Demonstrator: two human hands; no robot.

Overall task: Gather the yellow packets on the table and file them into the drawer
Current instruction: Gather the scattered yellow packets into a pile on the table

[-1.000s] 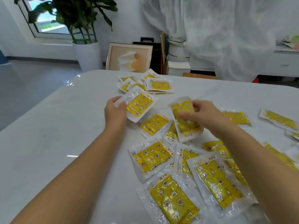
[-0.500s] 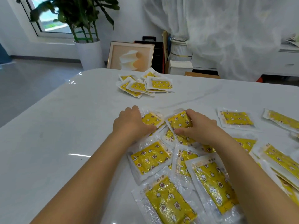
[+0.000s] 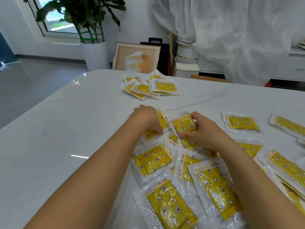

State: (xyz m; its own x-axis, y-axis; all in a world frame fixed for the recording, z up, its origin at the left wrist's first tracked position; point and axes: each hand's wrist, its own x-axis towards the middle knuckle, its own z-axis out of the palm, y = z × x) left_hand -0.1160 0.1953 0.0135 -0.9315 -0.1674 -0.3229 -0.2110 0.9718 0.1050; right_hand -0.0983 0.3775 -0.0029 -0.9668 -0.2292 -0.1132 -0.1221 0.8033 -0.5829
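Several yellow packets in clear wrap lie spread over the white table (image 3: 69, 129). My left hand (image 3: 145, 118) grips one yellow packet (image 3: 160, 120) low on the pile, fingers curled over it. My right hand (image 3: 203, 129) pinches another yellow packet (image 3: 184, 125) between thumb and fingers, just right of the left hand. More packets (image 3: 153, 161) lie overlapped below and between my forearms. A separate small heap of packets (image 3: 153, 87) sits near the table's far edge. No drawer is in view.
Single packets (image 3: 241, 123) lie at the right, others (image 3: 287, 167) stacked by the right edge. Beyond the table stand a potted plant (image 3: 94, 53), a framed picture (image 3: 137, 58), boxes and a white curtain (image 3: 231, 30).
Both hands came down from holding packets in the air onto the pile in the table's middle, and now sit close together on it. The camera has moved slightly nearer.
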